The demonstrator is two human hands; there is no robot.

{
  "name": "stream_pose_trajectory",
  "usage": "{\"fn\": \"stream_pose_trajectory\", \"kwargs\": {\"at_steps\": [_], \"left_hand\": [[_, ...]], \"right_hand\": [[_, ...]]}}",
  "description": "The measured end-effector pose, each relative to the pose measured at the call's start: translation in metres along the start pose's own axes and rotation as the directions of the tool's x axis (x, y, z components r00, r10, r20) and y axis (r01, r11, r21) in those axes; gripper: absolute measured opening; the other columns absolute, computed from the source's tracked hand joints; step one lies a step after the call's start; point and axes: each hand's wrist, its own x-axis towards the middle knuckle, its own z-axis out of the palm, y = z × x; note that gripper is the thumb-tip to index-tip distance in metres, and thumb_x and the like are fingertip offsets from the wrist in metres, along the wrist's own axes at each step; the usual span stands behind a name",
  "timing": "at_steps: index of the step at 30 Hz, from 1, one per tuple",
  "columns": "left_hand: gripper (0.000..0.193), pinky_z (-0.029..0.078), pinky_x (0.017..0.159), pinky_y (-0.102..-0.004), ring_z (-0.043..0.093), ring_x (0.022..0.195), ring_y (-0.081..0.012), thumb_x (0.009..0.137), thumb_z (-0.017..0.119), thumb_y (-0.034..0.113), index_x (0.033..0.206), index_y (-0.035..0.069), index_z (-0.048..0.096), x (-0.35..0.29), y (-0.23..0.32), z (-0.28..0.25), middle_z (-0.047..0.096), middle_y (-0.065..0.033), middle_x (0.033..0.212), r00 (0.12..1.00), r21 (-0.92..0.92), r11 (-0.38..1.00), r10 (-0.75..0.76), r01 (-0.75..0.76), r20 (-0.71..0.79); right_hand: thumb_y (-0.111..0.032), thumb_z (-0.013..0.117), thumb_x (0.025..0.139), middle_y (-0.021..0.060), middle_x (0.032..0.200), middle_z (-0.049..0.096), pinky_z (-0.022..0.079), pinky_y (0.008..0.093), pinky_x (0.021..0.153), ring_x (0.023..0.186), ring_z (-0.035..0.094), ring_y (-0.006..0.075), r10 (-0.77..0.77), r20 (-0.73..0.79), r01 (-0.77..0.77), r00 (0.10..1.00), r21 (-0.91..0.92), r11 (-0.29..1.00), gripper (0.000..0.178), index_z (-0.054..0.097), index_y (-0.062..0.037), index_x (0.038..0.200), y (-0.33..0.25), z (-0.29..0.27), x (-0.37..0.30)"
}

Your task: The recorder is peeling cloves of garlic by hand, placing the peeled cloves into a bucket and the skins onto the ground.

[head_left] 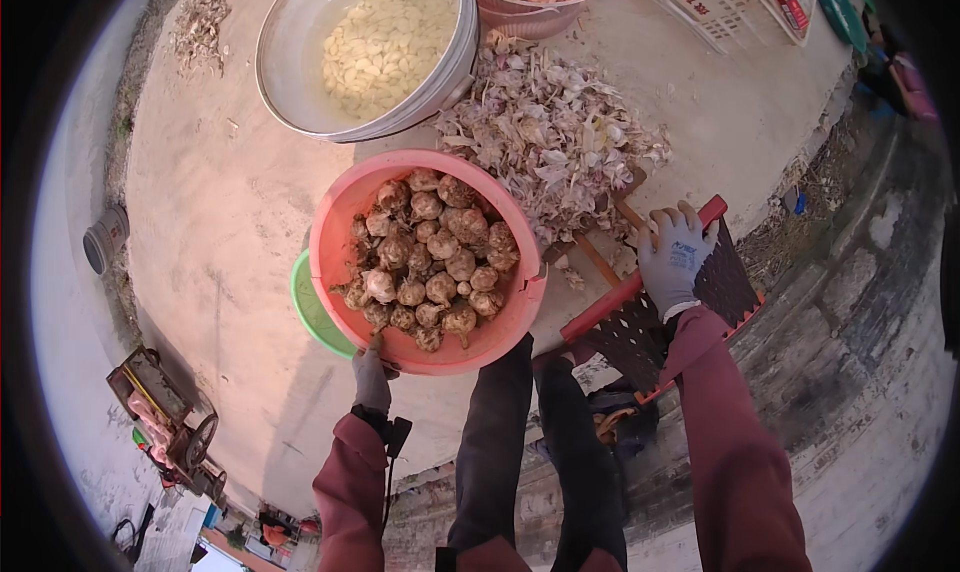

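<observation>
A pink plastic basin (332, 207) full of dirt-crusted garlic bulbs (425, 257) is in front of me. My left hand (372, 377), in a grey glove, is closed on its near left rim, thumb on top. Whether the basin is lifted or resting on something I cannot tell. On the right, my right hand (672, 262), in a pale coated glove, wraps over the red frame of a chair (610, 307) with a dark perforated panel. Part of a green round basin or lid (318, 312) shows from under the pink basin's left side.
Beyond the basin lies a heap of garlic skins (560, 137). A large white bucket (285, 57) holds peeled cloves in water. Next to it stands another pink basin (540, 12). A white plastic crate (715, 12) is far right. A cart (165, 402) stands at the left.
</observation>
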Motion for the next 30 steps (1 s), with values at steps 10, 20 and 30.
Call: {"fn": "stream_pose_trajectory", "kwargs": {"at_steps": [10,20,30], "left_hand": [[0.037,0.041,0.046,-0.0264,0.052,0.052,-0.0113,0.097,0.065,0.042,0.102,0.005,0.061,0.095,0.103,-0.072,0.058,-0.0014,0.071,0.953,0.399,0.871,0.301,-0.287,0.028],[0.071,0.038,0.109,-0.0374,0.047,0.130,-0.0294,0.102,0.055,0.044,0.146,-0.009,0.039,0.029,0.013,-0.060,0.051,-0.0207,0.141,0.962,0.388,0.908,0.229,-0.157,-0.149],[0.041,0.046,0.104,-0.0405,0.060,0.118,-0.0324,0.101,0.058,0.023,0.127,-0.008,0.061,-0.194,0.021,-0.002,0.064,-0.0231,0.127,0.759,0.541,0.616,0.148,-0.572,0.634]], "right_hand": [[-0.030,0.067,0.087,0.0021,0.115,0.064,0.017,0.0675,0.115,0.129,0.049,0.0260,-0.024,-0.073,0.027,0.997,0.034,0.999,0.028,0.065,-0.0154,0.111,0.002,0.004,0.000],[-0.022,0.069,0.082,0.0085,0.128,0.059,0.030,0.0506,0.111,0.126,0.051,0.0306,0.083,-0.047,-0.060,0.995,0.372,0.926,0.044,0.061,-0.0093,0.124,-0.019,-0.048,-0.034],[-0.033,0.056,0.096,0.0145,0.103,0.066,0.048,0.0461,0.092,0.104,0.063,0.0350,0.063,0.704,-0.516,0.708,0.453,0.727,0.029,0.069,-0.0085,0.106,-0.059,-0.139,-0.249]]}}
